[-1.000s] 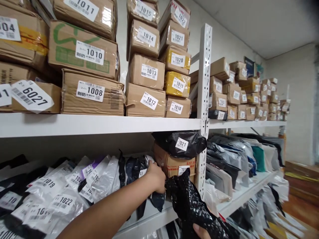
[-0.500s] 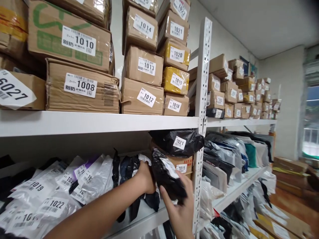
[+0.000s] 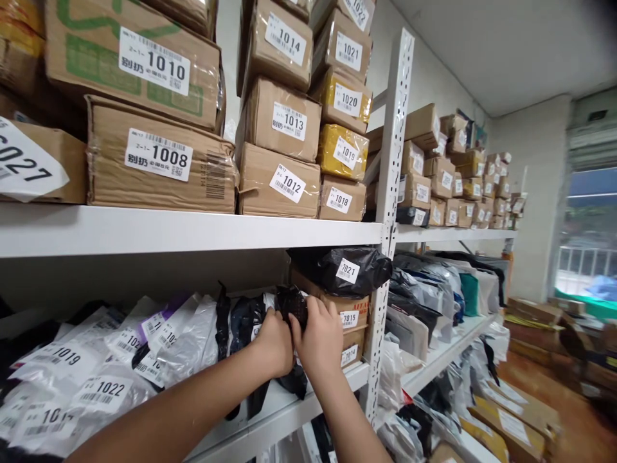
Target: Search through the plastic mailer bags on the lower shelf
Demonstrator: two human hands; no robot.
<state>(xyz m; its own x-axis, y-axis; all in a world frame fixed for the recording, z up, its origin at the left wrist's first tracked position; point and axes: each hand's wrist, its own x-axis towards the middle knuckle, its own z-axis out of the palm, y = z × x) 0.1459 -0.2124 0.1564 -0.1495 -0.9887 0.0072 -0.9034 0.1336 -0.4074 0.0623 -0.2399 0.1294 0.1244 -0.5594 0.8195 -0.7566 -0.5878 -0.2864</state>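
Observation:
On the middle shelf, my right hand (image 3: 319, 334) is closed around a black plastic parcel bag (image 3: 292, 302), which it has among the upright bags. Right beside it my left hand (image 3: 274, 344) is closed against the row, its fingertips hidden; I cannot make out what they grip. Dark parcel bags (image 3: 248, 321) stand on edge to the left of my left hand. Just right of my right hand, a carton labelled 7015 (image 3: 349, 317) rests on one labelled 7014 (image 3: 349, 354), and a black bag labelled 7021 (image 3: 346, 271) lies above them.
Overhead, a white shelf beam (image 3: 193, 230) carries labelled cartons (image 3: 161, 161). A perforated upright post (image 3: 393, 141) stands to the right. White parcel bags (image 3: 103, 390) are heaped at left. More bags (image 3: 441, 289) fill the neighbouring rack, with cartons (image 3: 511, 418) lower right.
My right hand has moved up and inward with the black bag, from in front of the cartons into the row beside my left hand. The carton labelled 7014 now shows.

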